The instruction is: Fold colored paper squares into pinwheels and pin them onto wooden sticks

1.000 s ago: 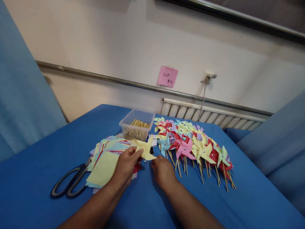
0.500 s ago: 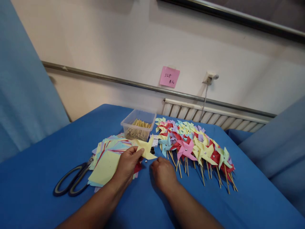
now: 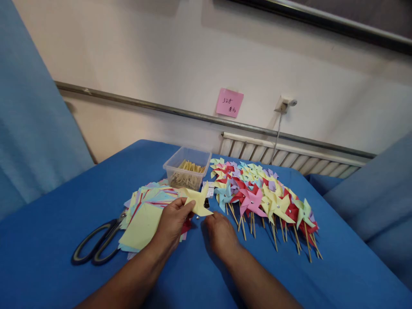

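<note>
One pair of scissors [image 3: 113,224], one box [image 3: 171,175], many pinwheels [image 3: 252,203]

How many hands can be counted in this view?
2: the left hand, pinching a yellow paper pinwheel, and the right hand, close by one of the pinwheel's tips. No others show, though some fingers are hidden.

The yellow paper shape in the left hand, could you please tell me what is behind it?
Beyond the yellow paper shape, a clear box, a white card and a small dark object are visible. Whatever lies directly behind the shape and the left hand is covered.
</note>
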The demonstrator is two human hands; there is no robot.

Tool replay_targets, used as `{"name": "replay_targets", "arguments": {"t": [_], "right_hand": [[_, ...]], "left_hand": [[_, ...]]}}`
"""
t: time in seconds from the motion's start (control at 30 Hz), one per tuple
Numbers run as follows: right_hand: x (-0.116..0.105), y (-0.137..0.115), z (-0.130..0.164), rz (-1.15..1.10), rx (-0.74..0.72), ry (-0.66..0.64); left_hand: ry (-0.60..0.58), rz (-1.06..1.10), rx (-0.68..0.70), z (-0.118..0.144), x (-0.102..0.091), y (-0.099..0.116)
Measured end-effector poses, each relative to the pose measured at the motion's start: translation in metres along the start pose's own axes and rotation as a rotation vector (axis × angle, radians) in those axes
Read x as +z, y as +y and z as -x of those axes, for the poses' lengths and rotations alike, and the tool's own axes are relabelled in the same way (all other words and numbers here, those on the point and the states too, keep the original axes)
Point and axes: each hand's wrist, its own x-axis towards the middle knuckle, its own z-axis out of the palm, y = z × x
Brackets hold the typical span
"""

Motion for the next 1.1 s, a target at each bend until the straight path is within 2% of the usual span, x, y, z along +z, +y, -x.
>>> {"name": "replay_targets", "arguments": {"t": [0.33, 0.67, 0.93, 1.1], "right_hand": [[-0.005, 0.004, 0.003, -0.06, 0.046, 0.003], [-0.009, 0.017, 0.005, -0.24, 0.092, -0.011], [-0.014, 0.027, 0.004, -0.232, 0.109, -0.046], [-0.015, 0.022, 0.006, -0.198, 0.041, -0.061]], "left_hand": [[0.001, -0.021, 0.003, 0.0, -0.001, 0.001], [0.007, -0.015, 0.009, -0.001, 0.0, 0.001], [0.015, -0.022, 0.0, 0.0, 0.0, 0.001], [0.009, -0.02, -0.001, 0.0, -0.001, 0.001]]}}
